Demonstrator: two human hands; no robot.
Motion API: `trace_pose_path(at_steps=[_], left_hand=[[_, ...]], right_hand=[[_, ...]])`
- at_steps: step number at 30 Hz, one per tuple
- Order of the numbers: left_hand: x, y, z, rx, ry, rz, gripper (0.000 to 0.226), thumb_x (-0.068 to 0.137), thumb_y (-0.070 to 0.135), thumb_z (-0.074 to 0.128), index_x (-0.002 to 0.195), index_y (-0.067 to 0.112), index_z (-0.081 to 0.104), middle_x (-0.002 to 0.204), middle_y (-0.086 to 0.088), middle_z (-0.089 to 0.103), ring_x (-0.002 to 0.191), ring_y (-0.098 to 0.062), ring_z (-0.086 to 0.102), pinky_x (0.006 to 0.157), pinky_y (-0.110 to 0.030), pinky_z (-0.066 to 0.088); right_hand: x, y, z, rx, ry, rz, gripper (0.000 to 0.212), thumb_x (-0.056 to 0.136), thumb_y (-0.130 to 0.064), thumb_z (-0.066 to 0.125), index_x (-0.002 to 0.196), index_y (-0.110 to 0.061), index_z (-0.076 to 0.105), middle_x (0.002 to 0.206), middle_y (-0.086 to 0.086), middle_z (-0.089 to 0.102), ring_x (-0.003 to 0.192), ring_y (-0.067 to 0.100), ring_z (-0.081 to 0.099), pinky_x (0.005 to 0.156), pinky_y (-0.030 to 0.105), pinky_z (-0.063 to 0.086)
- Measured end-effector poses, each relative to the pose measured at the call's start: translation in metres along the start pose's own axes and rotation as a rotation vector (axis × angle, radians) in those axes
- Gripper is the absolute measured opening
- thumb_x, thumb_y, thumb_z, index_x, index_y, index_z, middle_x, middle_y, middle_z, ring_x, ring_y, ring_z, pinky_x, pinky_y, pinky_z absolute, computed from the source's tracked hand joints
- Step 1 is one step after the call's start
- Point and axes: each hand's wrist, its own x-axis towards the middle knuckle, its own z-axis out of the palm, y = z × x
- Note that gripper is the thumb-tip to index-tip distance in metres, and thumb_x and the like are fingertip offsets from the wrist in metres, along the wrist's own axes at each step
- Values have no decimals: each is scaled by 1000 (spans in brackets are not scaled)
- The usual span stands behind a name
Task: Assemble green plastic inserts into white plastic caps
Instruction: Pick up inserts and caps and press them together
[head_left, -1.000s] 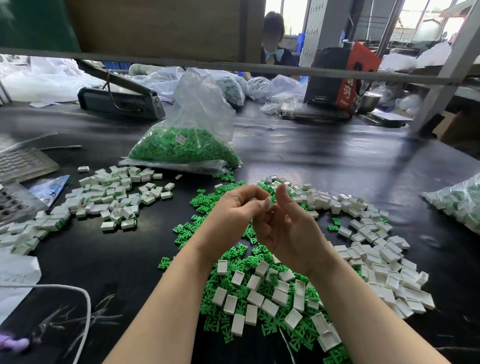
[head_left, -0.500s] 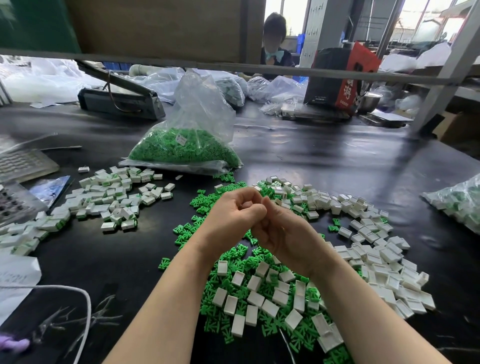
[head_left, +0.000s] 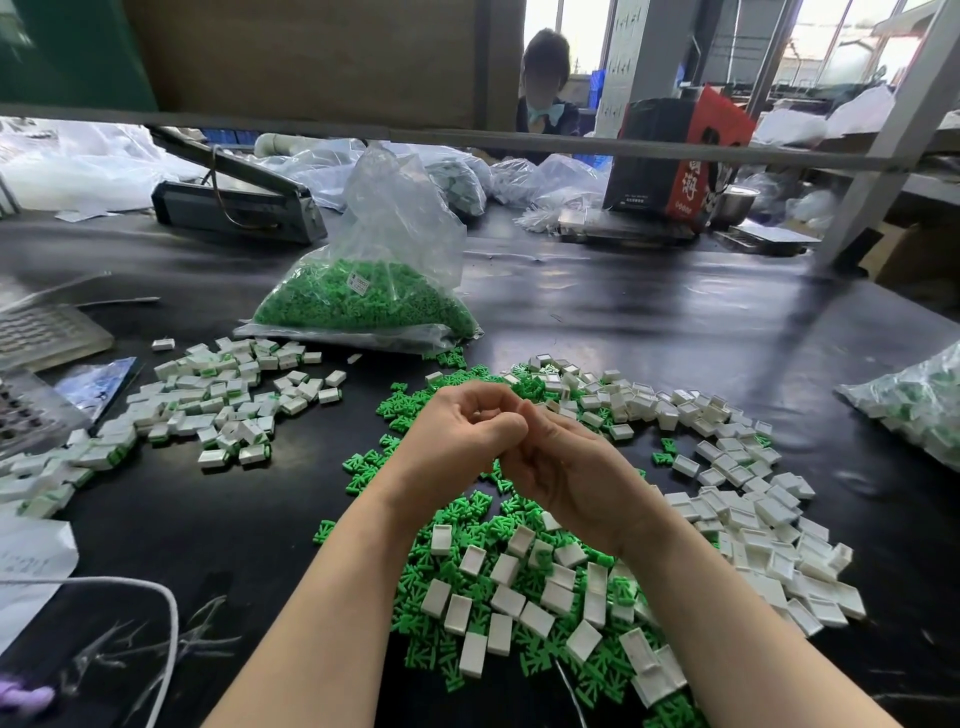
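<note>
White finished pieces (head_left: 208, 410) lie heaped at the left of the dark table (head_left: 649, 322), each showing a sliver of green. Right of them the bag of green inserts (head_left: 363, 301) stands at the back, and nearer, loose green inserts (head_left: 457, 519) lie spread beneath both wrists with empty white caps (head_left: 753, 519) scattered over them and on to the right. Left hand (head_left: 457, 436) and right hand (head_left: 566, 467) meet knuckle to knuckle above this pile, fingers curled inward. Whatever they pinch is hidden between them, so I cannot tell what they hold. These parts look light, stiff and small, likely best pinched by the cap's long sides while the insert is pressed in squarely.
</note>
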Motion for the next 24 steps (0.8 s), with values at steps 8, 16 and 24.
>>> trace_pose_path(at_steps=[8, 16, 24], left_hand=[[-1, 4, 0, 10, 9, 23, 16, 71, 18, 51, 68, 21, 67, 60, -8, 51, 56, -16, 47, 54, -25, 43], [-1, 7, 2, -116, -1, -37, 14, 70, 14, 53, 68, 14, 67, 58, -3, 61, 48, -15, 56, 51, -20, 46], [0, 5, -3, -168, 8, -99, 14, 72, 19, 58, 74, 11, 70, 54, 4, 55, 47, -10, 48, 61, -31, 43]], right_hand=[[3, 3, 4, -52, 49, -57, 50, 84, -44, 60, 112, -3, 63, 61, -8, 48, 55, 5, 38, 51, 13, 38], [3, -2, 5, 19, -9, 6, 49, 90, -56, 43, 78, -17, 69, 60, 0, 48, 55, 11, 41, 53, 19, 38], [0, -6, 6, 121, -99, 62, 58, 100, -45, 29, 83, -6, 69, 63, 10, 44, 54, 12, 49, 57, 18, 47]])
